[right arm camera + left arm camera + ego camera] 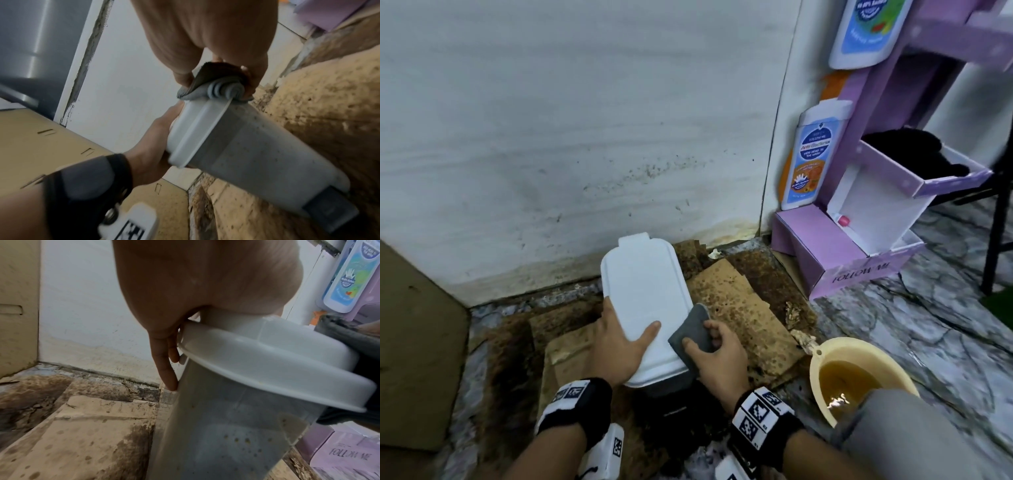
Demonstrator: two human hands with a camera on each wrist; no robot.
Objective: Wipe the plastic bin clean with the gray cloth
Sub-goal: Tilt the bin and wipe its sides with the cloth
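Observation:
The plastic bin (643, 291) stands on stained cardboard near the wall, a white lid over its grey translucent body (236, 426), which is speckled with spots (257, 154). My left hand (619, 342) holds its near left edge, thumb across the lid. Its fingers (164, 366) lie straight down the bin's side. My right hand (717, 349) grips the folded gray cloth (693, 330) and holds it against the lid's right rim. In the right wrist view the cloth (218, 87) bunches over that rim, under my right hand (205, 32).
A cream basin (822, 353) of brownish water sits close at the right, by my knee (911, 435). A purple display stand (835, 253) with wash bottles (811, 154) stands behind it. The wall (585, 137) is just behind the bin. A cardboard box (414, 342) is on the left.

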